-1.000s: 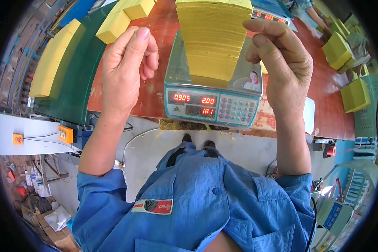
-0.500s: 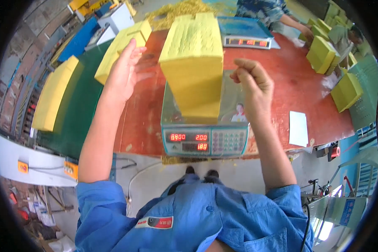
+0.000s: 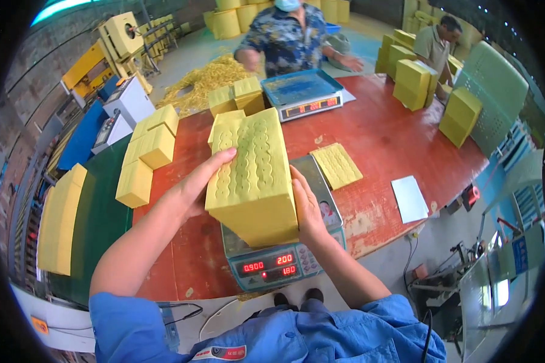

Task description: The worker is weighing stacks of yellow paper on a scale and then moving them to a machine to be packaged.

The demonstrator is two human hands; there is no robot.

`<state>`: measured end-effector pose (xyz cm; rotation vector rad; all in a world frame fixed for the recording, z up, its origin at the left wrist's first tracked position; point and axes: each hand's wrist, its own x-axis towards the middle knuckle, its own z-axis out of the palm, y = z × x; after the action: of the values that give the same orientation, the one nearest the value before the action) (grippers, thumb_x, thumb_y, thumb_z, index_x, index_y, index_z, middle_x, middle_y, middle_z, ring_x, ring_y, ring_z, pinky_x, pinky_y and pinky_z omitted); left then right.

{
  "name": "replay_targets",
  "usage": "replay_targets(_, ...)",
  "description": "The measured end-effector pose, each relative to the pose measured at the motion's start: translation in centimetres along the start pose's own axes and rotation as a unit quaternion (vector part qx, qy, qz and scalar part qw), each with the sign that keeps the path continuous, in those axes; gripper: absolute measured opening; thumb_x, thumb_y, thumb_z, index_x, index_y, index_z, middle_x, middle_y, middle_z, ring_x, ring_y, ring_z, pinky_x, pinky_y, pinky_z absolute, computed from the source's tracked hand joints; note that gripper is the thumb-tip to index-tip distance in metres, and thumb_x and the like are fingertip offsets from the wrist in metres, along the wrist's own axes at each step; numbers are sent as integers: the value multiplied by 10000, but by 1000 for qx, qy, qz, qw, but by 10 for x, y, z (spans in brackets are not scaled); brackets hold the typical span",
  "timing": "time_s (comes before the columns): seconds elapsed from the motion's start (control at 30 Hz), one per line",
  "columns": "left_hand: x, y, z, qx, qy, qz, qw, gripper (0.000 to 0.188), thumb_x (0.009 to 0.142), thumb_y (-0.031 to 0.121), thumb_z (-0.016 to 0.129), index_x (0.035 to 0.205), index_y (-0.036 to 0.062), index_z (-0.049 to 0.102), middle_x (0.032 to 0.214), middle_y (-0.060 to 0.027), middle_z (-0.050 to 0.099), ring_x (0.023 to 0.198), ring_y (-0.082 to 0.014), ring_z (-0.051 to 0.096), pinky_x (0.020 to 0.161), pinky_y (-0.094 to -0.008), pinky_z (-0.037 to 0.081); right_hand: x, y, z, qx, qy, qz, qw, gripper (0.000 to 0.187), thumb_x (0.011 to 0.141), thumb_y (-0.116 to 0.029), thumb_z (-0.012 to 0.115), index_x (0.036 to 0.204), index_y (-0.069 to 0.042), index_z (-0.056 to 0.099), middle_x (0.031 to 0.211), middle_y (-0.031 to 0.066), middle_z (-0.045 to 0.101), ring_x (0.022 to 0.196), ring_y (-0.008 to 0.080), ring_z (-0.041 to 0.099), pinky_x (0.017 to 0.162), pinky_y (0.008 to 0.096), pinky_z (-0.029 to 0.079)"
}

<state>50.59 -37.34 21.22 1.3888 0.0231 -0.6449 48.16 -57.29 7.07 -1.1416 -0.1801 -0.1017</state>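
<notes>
A tall stack of yellow embossed paper [image 3: 248, 163] is between my two hands, over the pan of the digital scale [image 3: 266, 263]. My left hand [image 3: 203, 181] is pressed to its left side, thumb on the top edge. My right hand [image 3: 306, 202] lies along the right side, fingers closed in against it. I cannot tell whether the stack's bottom rests on the pan or is slightly raised. Red digits glow on the scale's front panel. Right of the stack, a small thin pile of the same embossed paper [image 3: 336, 166] lies flat.
More yellow stacks [image 3: 145, 148] stand to the left, by a green surface [image 3: 97, 218]. A second scale [image 3: 300, 94] with a blue tray sits at the far edge. A white sheet [image 3: 409, 198] lies on the red table [image 3: 381, 145]. Two people work beyond, near stacks at right [image 3: 412, 85].
My hands, apart from the stack before, have closed onto its sides. My view has tilted up, showing more of the room and the co-workers. The thin paper pile now shows at right.
</notes>
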Motion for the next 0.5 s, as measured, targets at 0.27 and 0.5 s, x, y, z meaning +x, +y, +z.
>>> replay_targets(0.27, -6, -5, 2, -17, -98, -54, 994, 589, 977, 472, 514, 1408, 73, 465, 1305, -107, 610, 1136, -196, 632, 984, -360, 501, -70, -3, -22, -33, 78, 28, 996, 437, 1028, -220, 448, 1397, 13, 424, 1336, 126, 530, 1210, 195, 519, 1017, 329, 414)
replay_targets(0.5, -8, -11, -5, 43, -65, -36, 996, 637, 978, 523, 486, 1431, 77, 436, 1346, -105, 581, 1173, -210, 608, 1007, -377, 489, -130, 25, -42, -16, 162, 181, 970, 288, 1002, -231, 528, 1141, 20, 562, 1012, 109, 648, 907, 199, 655, 799, 353, 541)
